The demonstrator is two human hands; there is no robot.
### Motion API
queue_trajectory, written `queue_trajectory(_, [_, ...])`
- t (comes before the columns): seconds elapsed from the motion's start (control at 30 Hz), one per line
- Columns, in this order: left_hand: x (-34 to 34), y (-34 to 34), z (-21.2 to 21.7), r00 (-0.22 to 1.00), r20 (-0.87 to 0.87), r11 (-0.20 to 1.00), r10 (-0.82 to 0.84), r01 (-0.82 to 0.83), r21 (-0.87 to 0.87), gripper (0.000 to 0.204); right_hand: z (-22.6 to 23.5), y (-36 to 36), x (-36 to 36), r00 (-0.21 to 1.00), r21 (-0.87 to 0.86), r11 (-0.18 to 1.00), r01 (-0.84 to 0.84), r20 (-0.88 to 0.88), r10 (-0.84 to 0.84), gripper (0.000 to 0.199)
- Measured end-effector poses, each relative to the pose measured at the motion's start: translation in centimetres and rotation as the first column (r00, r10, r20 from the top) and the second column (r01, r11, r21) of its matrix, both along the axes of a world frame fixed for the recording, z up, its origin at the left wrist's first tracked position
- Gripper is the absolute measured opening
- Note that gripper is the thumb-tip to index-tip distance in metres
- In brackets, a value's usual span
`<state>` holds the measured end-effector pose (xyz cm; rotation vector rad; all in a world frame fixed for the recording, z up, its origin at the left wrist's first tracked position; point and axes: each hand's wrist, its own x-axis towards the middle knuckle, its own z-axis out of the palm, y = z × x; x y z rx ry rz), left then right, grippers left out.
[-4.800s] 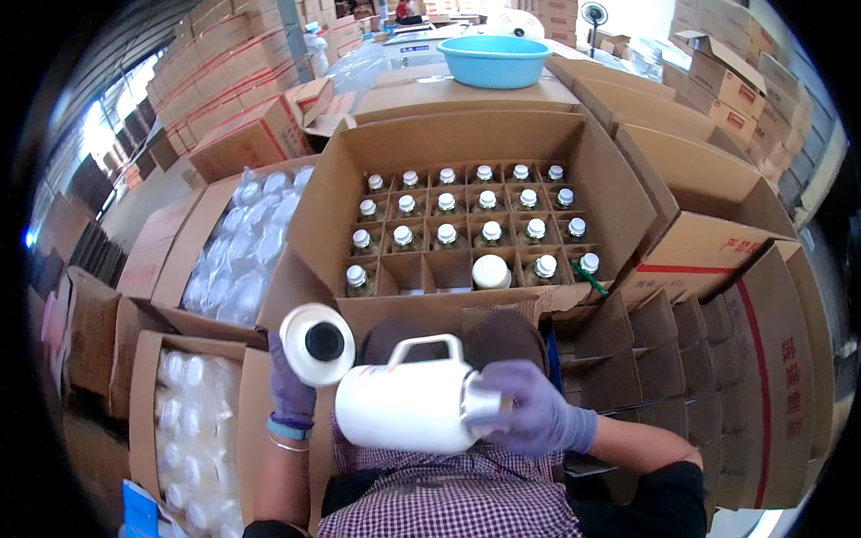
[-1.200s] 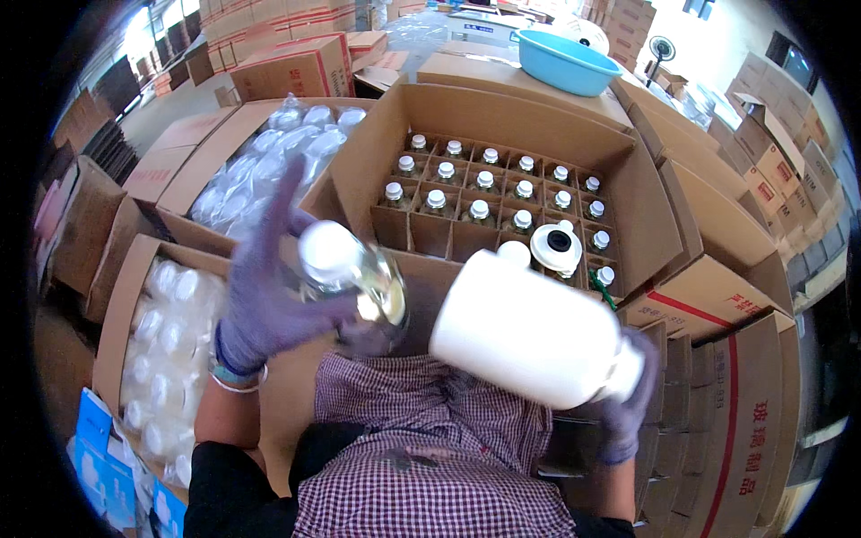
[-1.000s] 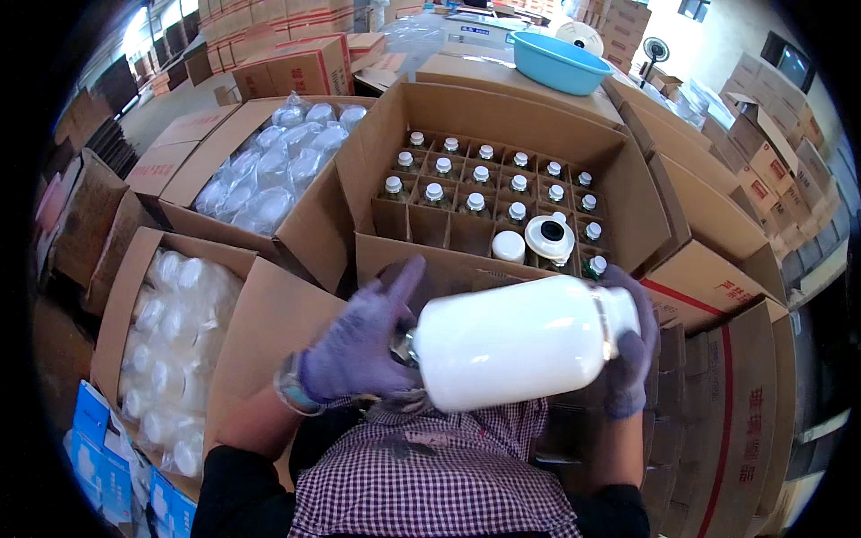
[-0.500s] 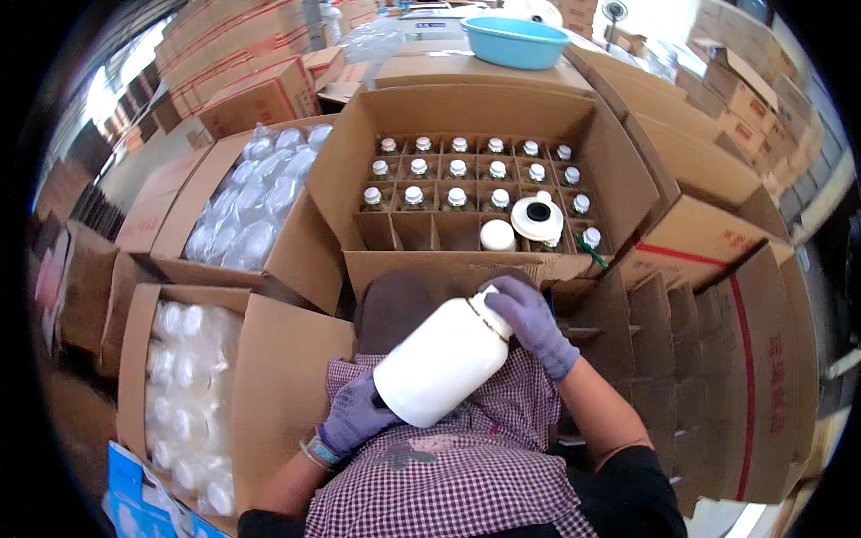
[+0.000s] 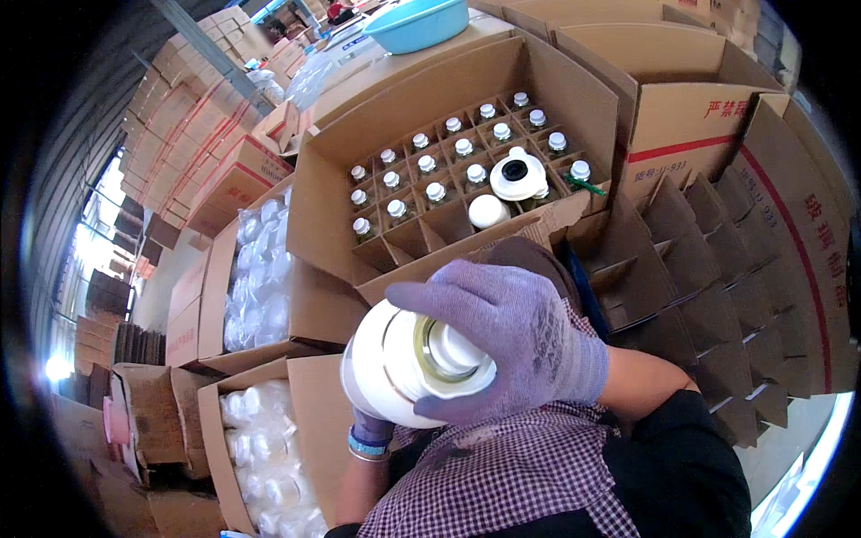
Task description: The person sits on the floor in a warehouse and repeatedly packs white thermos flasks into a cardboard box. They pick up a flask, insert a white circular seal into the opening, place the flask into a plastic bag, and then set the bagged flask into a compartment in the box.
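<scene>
Tall stacks of brown cartons [image 5: 157, 148] fill the left background of this room. Before the person there is a large divided carton [image 5: 327, 220], and its cells hold clear bottles with white tops [image 5: 395, 209]. On the right stand brown cardboard dividers [image 5: 708, 296], and on the left, smaller cartons keep plastic-wrapped clear pieces [image 5: 260, 287]. Behind the divided carton I notice a light-blue basin [image 5: 420, 25].

Next in size comes the white flask [image 5: 381, 363], which is held over the person's lap, tilted, with its mouth turned to the right and upward. Its neck lies inside the span of the right hand [image 5: 538, 336], gloved in grey-purple: the fingers are on the far side and the thumb on the near side, spread wide and bent about the neck. The left hand [image 5: 372, 426] is under the body of the flask, mostly covered by it, so I cannot tell how its fingers are closed.

Smaller still, a white lid with black centre [image 5: 504, 186] rests over the cells, just beside a round white cap [image 5: 489, 212].
</scene>
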<state>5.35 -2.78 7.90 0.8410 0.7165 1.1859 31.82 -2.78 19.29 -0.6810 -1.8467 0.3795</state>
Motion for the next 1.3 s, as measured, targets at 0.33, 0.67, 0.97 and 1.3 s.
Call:
queue_trajectory(0.33, [1.9,-0.6,-0.5,0.996,-0.043,0.997,-0.075,0.074,-0.033,0.063,-2.5,0.1,0.2,0.993,-0.019,0.998,-0.061,-0.101,0.059,0.071])
queue_trajectory(0.67, [1.6,-1.6,-0.2,0.989,-0.135,0.998,-0.062,0.057,-0.038,0.055,-4.0,-0.4,0.1,0.986,-0.183,0.983,0.023,-0.156,-0.053,0.071])
queue_trajectory(0.97, [1.8,-1.7,0.2,0.972,-0.22,0.996,-0.084,0.078,-0.035,0.049,-6.0,-0.2,-0.3,0.969,-0.127,0.992,-0.011,-0.247,-0.021,0.071])
queue_trajectory(1.3, [6.7,8.6,8.6,0.622,-0.665,0.836,-0.412,0.548,-0.005,0.045,-18.7,1.3,11.6,0.158,-0.485,0.755,-0.441,-0.87,-0.467,0.048])
